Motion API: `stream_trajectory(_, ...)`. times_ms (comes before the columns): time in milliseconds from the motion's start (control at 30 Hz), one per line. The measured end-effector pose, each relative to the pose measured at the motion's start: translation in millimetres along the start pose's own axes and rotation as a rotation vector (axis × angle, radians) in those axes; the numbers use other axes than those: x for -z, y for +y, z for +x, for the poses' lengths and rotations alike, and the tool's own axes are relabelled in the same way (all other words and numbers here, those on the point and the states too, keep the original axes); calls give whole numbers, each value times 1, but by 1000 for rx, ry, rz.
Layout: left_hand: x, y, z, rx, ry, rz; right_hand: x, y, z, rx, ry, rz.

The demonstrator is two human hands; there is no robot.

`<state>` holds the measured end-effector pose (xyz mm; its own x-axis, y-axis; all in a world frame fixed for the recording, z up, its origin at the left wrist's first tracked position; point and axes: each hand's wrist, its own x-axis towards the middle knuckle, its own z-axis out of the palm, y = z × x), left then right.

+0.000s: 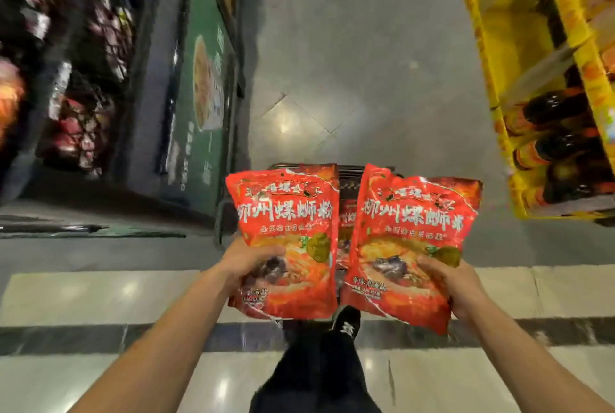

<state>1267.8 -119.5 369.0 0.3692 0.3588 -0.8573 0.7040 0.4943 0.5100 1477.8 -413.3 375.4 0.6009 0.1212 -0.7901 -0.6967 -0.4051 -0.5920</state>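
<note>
I hold two red noodle packets side by side in front of me, face up. My left hand (248,263) grips the left packet (289,213) at its lower left edge, thumb on its front. My right hand (456,283) grips the right packet (409,229) at its lower right edge. Below and between them a dark basket (347,179) stands on the floor, mostly hidden by the packets. Another red packet (346,223) shows in the gap between them, lying in the basket.
A dark shelf unit (83,80) with packaged goods and a green poster panel (203,96) lines the left. A yellow display rack (532,96) with dark jars stands at the right. Grey and white tiled floor (349,46) runs ahead. My dark trousers and shoe (346,322) are below.
</note>
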Motion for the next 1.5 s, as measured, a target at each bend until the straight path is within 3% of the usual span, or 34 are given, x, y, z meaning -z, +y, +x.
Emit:
stream_trajectory(333,-60,-60,210,133,-22,-33,-35,86,212,-106,-90,-235)
stream_trajectory(567,-68,-119,326,173,-13,18,-65,157,331,-145,-66,-298)
stream_trajectory(633,-73,-138,350,130,88,-12,-72,178,352,-97,11,-378)
stream_trajectory(700,-80,-153,365,63,297,70,-78,191,356,-11,119,-553)
stream_trajectory(767,-94,-158,358,-78,534,326,-84,198,344,152,196,-695)
stream_trajectory(833,-107,-159,342,-388,699,694,-92,199,326,419,281,-894)
stream_trajectory(900,-119,-165,341,-668,631,1050,-101,202,321,692,258,-1148)
stream_trajectory(933,-124,-169,347,-704,549,1185,-106,205,324,756,208,-1259)
stream_trajectory(1033,-131,-177,376,-662,390,1413,-115,218,355,689,126,-1461)
stream_trajectory(1200,-121,-203,424,-679,313,1424,-113,250,405,674,94,-1501)
stream_trajectory(1333,-121,-215,437,-779,375,1366,-113,263,420,712,88,-1438)
stream_trajectory(1500,-123,-211,432,-784,392,1404,-116,254,410,678,98,-1468)
